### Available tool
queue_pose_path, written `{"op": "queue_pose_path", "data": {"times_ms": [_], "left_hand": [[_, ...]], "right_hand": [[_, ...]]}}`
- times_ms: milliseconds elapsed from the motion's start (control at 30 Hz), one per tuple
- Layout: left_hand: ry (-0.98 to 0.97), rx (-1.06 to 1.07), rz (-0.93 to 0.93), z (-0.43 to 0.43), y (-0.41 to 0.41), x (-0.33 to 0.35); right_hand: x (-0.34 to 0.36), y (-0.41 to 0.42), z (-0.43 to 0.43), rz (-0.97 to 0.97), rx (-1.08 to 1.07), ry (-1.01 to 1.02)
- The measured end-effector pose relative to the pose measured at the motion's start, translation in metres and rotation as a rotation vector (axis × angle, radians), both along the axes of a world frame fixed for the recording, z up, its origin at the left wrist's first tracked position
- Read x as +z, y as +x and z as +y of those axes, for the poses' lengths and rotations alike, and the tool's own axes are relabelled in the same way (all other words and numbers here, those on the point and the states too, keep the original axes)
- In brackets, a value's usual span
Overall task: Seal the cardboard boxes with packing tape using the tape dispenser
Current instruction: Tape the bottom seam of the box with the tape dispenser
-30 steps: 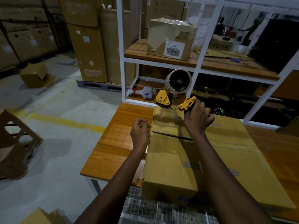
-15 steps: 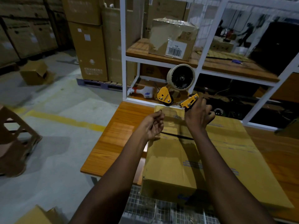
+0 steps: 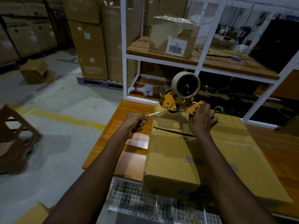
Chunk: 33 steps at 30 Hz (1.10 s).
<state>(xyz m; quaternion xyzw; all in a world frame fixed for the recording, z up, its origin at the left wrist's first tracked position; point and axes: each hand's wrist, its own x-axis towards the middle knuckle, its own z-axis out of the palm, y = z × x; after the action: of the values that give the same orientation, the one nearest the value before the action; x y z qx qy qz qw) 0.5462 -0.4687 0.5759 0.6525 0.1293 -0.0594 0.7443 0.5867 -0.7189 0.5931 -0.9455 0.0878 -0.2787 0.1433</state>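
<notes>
A large cardboard box (image 3: pixel 186 160) lies on the wooden table (image 3: pixel 129 152), its top flaps closed with a dark seam across the far part. A yellow tape dispenser (image 3: pixel 178 101) with a roll of pale tape sits at the box's far edge. My right hand (image 3: pixel 201 120) grips the dispenser's handle. My left hand (image 3: pixel 135 122), left of the box, pinches the free end of the clear tape (image 3: pixel 153 113), which stretches from the dispenser's head to my fingers.
A white metal shelf frame (image 3: pixel 124 62) stands behind the table, holding a taped box with a barcode label (image 3: pixel 173 36) and a spray bottle (image 3: pixel 145 91). Stacked cartons (image 3: pixel 90 46) sit on a pallet at the back left. A wire mesh surface (image 3: pixel 145 199) lies below the table's near edge.
My left hand rose from beside the box, reached to the dispenser head, took the tape end and pulled it out to the left. My right hand kept holding the dispenser.
</notes>
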Motion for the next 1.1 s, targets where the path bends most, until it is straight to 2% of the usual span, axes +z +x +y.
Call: {"op": "queue_pose_path", "data": {"times_ms": [133, 300, 567, 900, 1100], "left_hand": [[0.131, -0.042, -0.033, 0.011, 0.002, -0.02], [0.205, -0.156, -0.079, 0.018, 0.009, -0.029], [0.237, -0.124, -0.092, 0.016, 0.022, -0.051], [0.301, -0.104, -0.117, -0.009, 0.019, -0.097], [0.632, -0.133, -0.165, -0.009, 0.022, -0.099]], "right_hand": [[-0.021, -0.009, 0.0, 0.039, 0.011, -0.091], [-0.035, -0.013, -0.003, 0.074, -0.015, -0.036], [-0.042, -0.014, -0.003, 0.091, -0.027, -0.057], [-0.066, -0.017, -0.014, 0.01, 0.041, -0.123], [-0.068, -0.015, -0.015, 0.027, 0.056, -0.108]]}}
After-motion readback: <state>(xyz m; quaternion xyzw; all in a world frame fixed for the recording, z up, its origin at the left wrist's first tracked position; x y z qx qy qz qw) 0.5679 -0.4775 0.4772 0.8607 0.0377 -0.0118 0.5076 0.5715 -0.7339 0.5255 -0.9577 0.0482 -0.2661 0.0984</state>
